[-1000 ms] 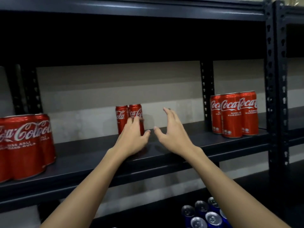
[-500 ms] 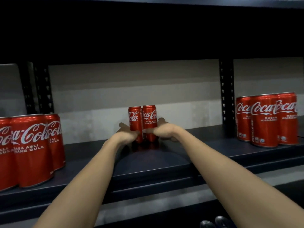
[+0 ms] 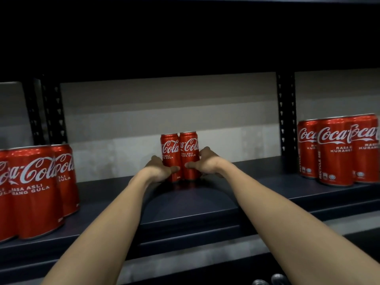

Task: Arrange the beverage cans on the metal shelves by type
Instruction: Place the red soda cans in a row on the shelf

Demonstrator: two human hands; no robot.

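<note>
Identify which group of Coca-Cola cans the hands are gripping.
The middle pair at the shelf's back: left hand and right hand clasp it. The left group and right group stand untouched.

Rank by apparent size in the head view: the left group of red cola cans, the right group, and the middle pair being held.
1. Left group of red cola cans, largest.
2. Right group of red cola cans.
3. Middle pair of red cola cans, smallest.
Nearness drives this; true can sizes cannot be compared.

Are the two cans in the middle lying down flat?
No, the two cans stand upright side by side on the shelf, the left hand and right hand gripping them.
</note>
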